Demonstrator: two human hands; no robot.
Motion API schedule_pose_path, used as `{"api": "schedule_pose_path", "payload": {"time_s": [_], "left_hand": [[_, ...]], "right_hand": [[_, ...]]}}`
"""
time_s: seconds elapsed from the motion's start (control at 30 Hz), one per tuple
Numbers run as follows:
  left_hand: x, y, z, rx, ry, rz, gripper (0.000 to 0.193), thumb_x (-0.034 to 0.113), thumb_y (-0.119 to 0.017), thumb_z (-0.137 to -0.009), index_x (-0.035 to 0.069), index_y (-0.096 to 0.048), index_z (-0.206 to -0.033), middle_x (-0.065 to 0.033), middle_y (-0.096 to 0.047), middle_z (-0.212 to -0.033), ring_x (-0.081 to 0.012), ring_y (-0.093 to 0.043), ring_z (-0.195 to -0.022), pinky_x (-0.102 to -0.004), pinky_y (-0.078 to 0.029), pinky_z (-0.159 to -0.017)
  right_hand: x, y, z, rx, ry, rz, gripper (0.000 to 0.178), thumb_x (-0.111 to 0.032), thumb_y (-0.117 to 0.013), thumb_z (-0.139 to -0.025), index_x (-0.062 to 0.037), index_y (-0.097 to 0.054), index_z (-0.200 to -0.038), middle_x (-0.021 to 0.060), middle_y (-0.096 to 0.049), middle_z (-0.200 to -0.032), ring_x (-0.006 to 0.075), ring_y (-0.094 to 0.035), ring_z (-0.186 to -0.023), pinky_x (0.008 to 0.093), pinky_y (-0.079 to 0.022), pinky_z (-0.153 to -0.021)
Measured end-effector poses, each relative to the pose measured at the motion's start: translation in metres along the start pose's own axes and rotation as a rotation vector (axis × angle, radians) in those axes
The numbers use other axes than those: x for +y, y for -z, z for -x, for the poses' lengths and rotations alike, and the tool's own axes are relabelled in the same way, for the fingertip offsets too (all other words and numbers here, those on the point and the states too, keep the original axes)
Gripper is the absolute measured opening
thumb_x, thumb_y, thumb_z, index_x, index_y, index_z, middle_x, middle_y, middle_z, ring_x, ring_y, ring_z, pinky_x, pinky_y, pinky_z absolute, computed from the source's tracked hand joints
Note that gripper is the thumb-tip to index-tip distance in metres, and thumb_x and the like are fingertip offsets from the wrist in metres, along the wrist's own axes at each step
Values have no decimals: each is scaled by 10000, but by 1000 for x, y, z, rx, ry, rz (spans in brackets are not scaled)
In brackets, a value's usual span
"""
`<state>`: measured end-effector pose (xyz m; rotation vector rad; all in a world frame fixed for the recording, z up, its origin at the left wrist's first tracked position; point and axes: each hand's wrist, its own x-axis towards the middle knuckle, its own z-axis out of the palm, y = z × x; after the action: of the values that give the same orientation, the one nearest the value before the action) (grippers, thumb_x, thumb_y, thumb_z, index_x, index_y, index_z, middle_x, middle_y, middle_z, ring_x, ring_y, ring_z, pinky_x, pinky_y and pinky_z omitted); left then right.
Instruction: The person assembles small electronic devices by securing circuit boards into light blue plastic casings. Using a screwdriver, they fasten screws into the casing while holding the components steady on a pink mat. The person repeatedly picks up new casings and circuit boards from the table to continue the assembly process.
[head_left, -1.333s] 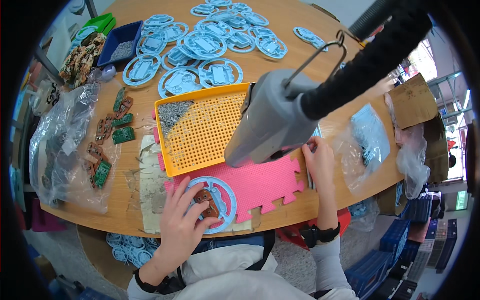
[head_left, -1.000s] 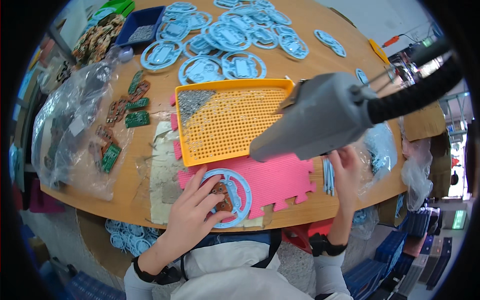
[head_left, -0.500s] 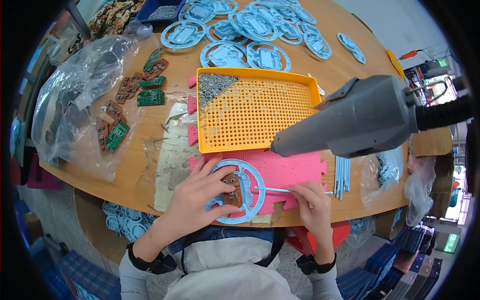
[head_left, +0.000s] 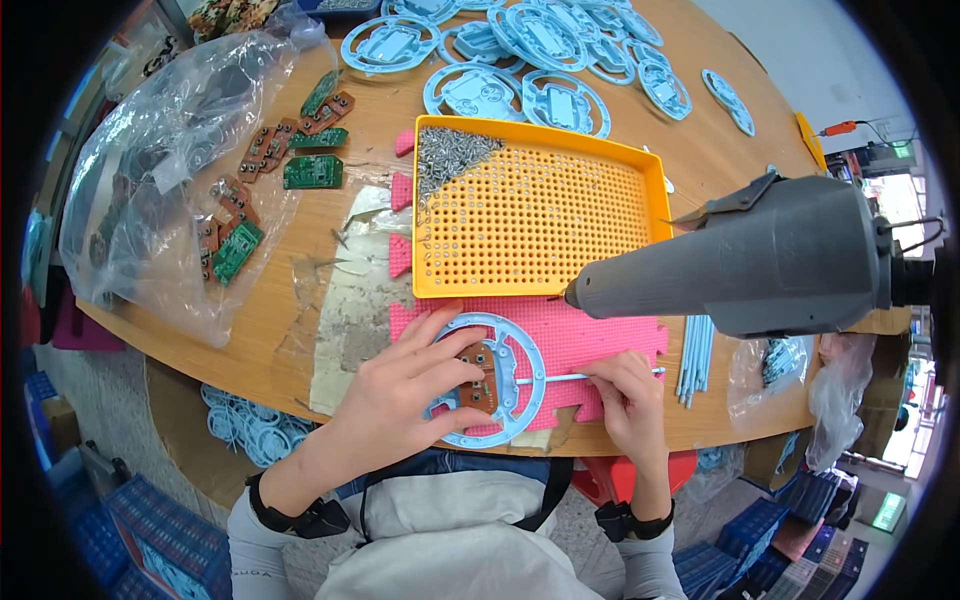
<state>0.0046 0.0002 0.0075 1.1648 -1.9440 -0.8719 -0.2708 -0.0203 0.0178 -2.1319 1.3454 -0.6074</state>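
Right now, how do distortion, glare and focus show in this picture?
Head view: the table looks bowed along its near edge, corners go black; a clear plastic bag catches glare; the yellow tray, blue ring and rod look fairly sharp.

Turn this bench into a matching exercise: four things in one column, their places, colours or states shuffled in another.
Things:
1. Wheel with the brown board
2. Single blue stick
3. Yellow tray
4. Screwdriver

Matches:
A. Held in the right hand
B. Gray
C. Has screws in it
D. Under the left hand

Pairs: 1-D, 2-A, 3-C, 4-B
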Motion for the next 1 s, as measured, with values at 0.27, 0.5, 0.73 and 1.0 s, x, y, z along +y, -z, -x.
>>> {"api": "schedule_pose_path", "payload": {"time_s": [0.27, 0.5, 0.73, 1.0], "left_hand": [[1, 0, 0, 0, -23, -48, 382, 265, -812, -682, 58, -650, -958, -126, -599, -1242, -373, -499, -1243, -436, -461, -971], [-2, 2, -1, 5, 26, 44, 410, 213, -849, -631, 62, -672, -968, -125, -627, -1227, -386, -514, -1239, -428, -469, -965], [-2, 0, 0, 12, 2, -14, 416, 218, -850, -626, 67, -680, -975, -125, -634, -1216, -384, -524, -1231, -423, -475, -958], [0, 2, -2, 5, -3, -25, 416, 225, -852, -628, 70, -680, -974, -127, -631, -1219, -385, -532, -1219, -423, -477, -957]], "right_hand": [[4, 0, -3, -6, 8, 7, 136, 28, -618, -799, -38, -688, -895, 62, -626, -757, 209, -557, -711, 316, -384, -707], [3, 1, -4, -28, -18, -75, 149, 17, -617, -808, -56, -687, -917, 64, -662, -804, 231, -595, -758, 321, -385, -723], [0, -3, -6, -8, -17, -33, 146, 20, -613, -807, -50, -689, -909, 58, -649, -767, 215, -591, -733, 316, -377, -705], [-6, 4, -11, -7, 82, 133, 132, 19, -625, -782, -55, -693, -867, 35, -618, -727, 188, -557, -681, 314, -369, -738]]}}
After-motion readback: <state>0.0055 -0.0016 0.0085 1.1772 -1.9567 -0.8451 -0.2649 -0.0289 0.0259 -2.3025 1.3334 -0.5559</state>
